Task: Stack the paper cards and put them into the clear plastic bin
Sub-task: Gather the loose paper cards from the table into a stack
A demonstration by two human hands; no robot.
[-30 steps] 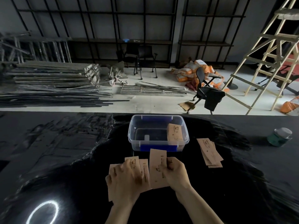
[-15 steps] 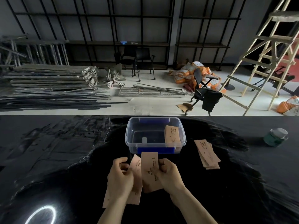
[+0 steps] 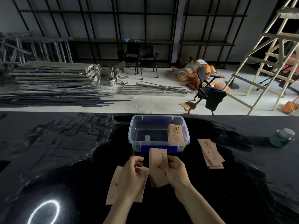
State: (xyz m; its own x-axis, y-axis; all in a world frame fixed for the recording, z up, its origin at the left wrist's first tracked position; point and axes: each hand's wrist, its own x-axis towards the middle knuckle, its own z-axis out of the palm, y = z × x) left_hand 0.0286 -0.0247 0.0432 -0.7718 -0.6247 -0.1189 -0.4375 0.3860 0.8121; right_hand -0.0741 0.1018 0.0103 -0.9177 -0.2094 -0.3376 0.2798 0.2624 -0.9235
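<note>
The task looks partly done. One batch of paper cards (image 3: 175, 133) already stands inside the clear plastic bin (image 3: 134, 139), leaning against its right wall; the rest of the bin floor shows bare but for a small pale object I cannot identify. The bin sits on the black desk (image 3: 64, 151), at the far side of the working area.

Near the bin's front wall, the right hand (image 3: 175, 172) has its grip closed on a small stack of cards (image 3: 157, 168), held upright with the thumb across the face. The left hand (image 3: 131, 175) is curled over a second group of cards (image 3: 113, 186) lying lower and to the left; its fingers appear closed on their top edge, though how many cards it holds is hard to tell.

To the right, a loose pile of cards (image 3: 210, 154) lies on the desk, slightly fanned and untouched.

Remaining, by my reckoning: merge the two held groups, square them, drop them in the bin, then gather and bin the right-hand pile.
</note>
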